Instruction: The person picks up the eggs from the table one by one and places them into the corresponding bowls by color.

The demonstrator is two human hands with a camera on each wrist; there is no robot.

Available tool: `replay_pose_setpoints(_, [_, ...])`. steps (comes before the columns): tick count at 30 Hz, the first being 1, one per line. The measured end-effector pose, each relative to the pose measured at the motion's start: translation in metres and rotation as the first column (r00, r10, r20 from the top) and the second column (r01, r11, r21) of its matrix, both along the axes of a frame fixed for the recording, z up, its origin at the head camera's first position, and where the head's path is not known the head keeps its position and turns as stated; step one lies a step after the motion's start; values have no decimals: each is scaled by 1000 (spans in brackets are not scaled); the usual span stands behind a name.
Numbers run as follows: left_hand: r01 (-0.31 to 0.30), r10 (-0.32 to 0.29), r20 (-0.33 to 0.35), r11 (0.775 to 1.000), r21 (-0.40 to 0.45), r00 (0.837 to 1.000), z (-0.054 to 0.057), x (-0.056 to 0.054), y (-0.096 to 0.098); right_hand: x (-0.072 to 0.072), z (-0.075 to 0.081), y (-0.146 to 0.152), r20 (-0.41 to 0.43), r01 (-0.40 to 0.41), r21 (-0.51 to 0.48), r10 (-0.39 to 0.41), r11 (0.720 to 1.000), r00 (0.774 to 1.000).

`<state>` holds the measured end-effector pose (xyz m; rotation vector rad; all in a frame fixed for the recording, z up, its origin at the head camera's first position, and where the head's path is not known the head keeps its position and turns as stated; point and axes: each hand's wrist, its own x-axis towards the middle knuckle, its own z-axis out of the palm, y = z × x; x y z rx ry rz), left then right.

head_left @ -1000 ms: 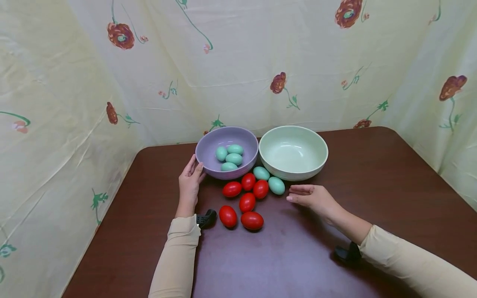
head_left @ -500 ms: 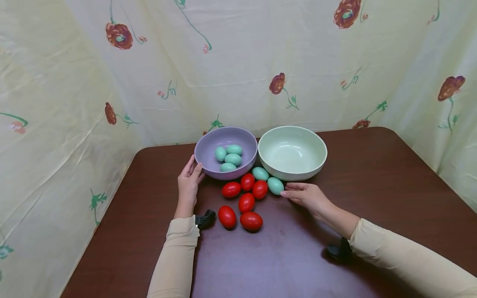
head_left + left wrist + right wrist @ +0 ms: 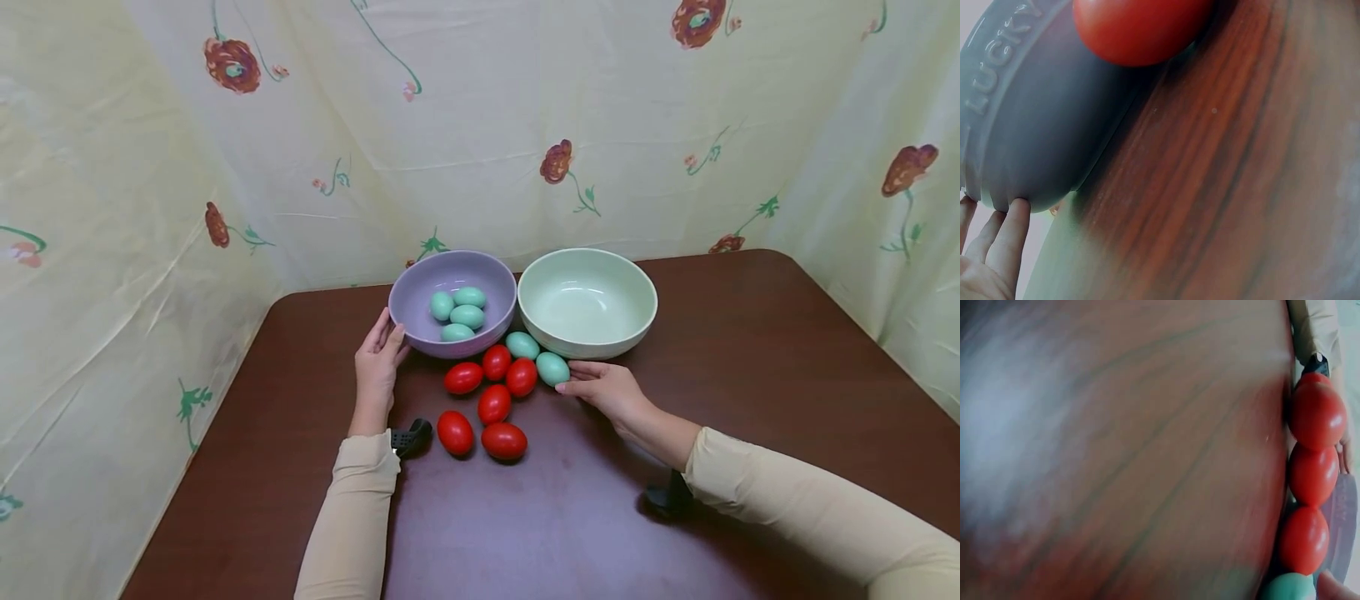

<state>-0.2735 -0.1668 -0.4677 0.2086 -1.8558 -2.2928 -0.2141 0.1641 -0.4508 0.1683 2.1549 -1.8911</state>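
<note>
My left hand (image 3: 377, 367) rests against the left side of the purple bowl (image 3: 405, 292), thumb near the rim. In the left wrist view its fingertips (image 3: 1019, 206) touch the bowl's outer wall (image 3: 1054, 119). Several turquoise eggs (image 3: 467, 317) lie inside that bowl. On the table my right hand (image 3: 617, 396) has its thumb and fingers about a turquoise egg (image 3: 552, 368), pinching it from the right. In the right wrist view the thumb (image 3: 1333, 589) meets that egg (image 3: 1288, 589). Another turquoise egg (image 3: 522, 345) lies against the pale green bowl (image 3: 587, 300).
Several red eggs (image 3: 494, 404) lie loosely grouped on the brown table (image 3: 735, 350), in front of the purple bowl. The two bowls stand side by side near the table's back edge. Behind them hangs a flowered curtain (image 3: 480, 125).
My right hand has moved left to the nearer turquoise egg, its thumb and fingers now about it. The left hand keeps its place at the purple bowl.
</note>
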Motion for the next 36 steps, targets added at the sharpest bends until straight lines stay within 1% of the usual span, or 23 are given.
replay_pose_setpoints(3, [-7, 7, -7, 1000, -13, 1000, -7, -5, -1, 0, 1, -2, 19, 33, -7, -33, 999, 999])
replay_pose_setpoints(7, [-21, 21, -6, 999, -45, 1000, -7, -4, -2, -2, 0, -7, 17, 46, 9, -47, 999, 999])
replay_pose_setpoints(11, [-28, 28, -1, 997, -75, 1000, -7, -4, -4, -2, -2, -11, -12, 56, 40, -56, 998, 998])
replay_pose_setpoints(17, [-14, 15, 11, 997, -75, 1000, -8, -2, -2, 3, -3, -15, -35, 102, 86, -99, 991, 994])
replay_pose_setpoints(23, [-21, 21, -7, 996, -87, 1000, -7, -1, 0, 3, -4, -19, -57, 140, 57, -137, 989, 989])
replay_pose_setpoints(29, [-12, 13, 12, 996, -91, 1000, -6, -1, 0, 2, -7, -21, -41, 166, 39, -164, 985, 986])
replay_pose_setpoints(36, [-25, 25, -1, 996, -84, 1000, -7, -2, -1, 1, -9, -23, -35, 174, 18, -173, 985, 984])
